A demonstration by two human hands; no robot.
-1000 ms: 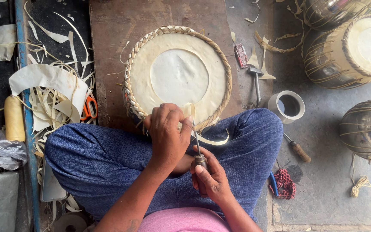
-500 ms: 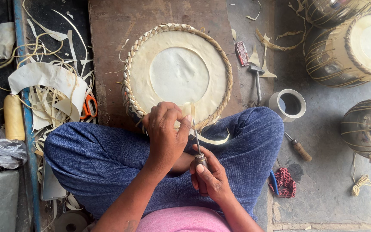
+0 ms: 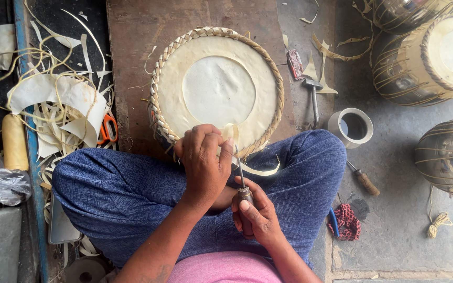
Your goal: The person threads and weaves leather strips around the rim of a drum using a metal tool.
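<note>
Your left hand [image 3: 203,160] sits at the near rim of the drum head [image 3: 217,89], fingers [image 3: 205,137] curled and pinching the pale strip [image 3: 232,132] right where the braided edge meets your lap. Your right hand [image 3: 255,215] is wrapped shut around the handle of the awl [image 3: 241,175], its thin shaft pointing up toward the rim just beside your left thumb. The drum head rests on the brown board [image 3: 132,63], tucked against your crossed legs, so the near edge is crowded; the far and left rim have bare board around them. To the right, a hammer [image 3: 313,94] lies close to the rim, then a white cup [image 3: 349,127], which looks dark inside; I cannot tell what it holds. A screwdriver [image 3: 363,179] lies near your knee, and finished drums [image 3: 428,57] stand well apart on the floor. On the left, scraps [image 3: 58,99] pile up around orange scissors [image 3: 107,128]. Compared with half a second ago, both hands hold almost the same spots, and the awl is still upright at the rim.
</note>
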